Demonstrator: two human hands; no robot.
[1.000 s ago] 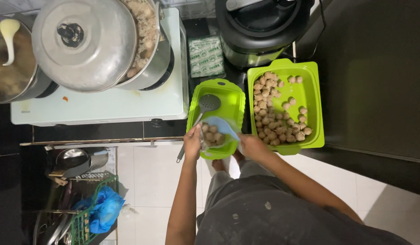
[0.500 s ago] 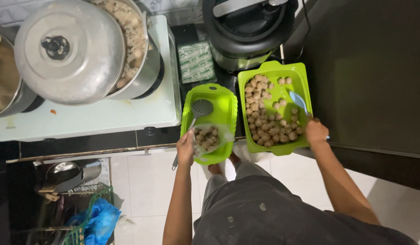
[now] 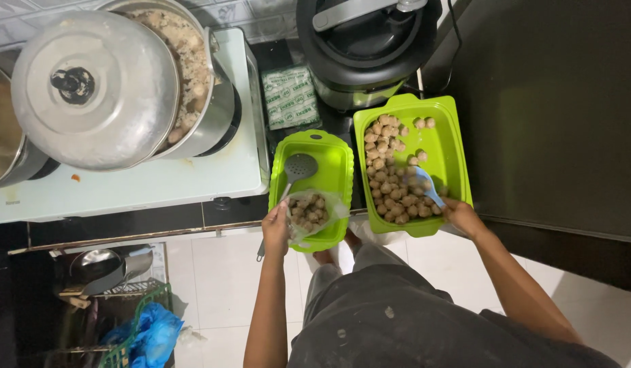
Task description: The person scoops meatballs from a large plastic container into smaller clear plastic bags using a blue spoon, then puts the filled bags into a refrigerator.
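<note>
Green trays side by side: my left hand [image 3: 275, 228] grips a clear bag of meatballs [image 3: 310, 212] over the smaller tray [image 3: 337, 153]. My right hand [image 3: 460, 216] clasps a blue spoon [image 3: 426, 184] among meatballs in the larger tray [image 3: 448, 133].

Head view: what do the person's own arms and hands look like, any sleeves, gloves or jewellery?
Both arms are bare from the elbow down, with no sleeves in view. The left hand and the right hand wear no gloves, and no rings, watch or bracelet show at this size. The fingers are too small to make out in detail. Below the arms, the person wears a dark grey garment with pale specks.
</note>
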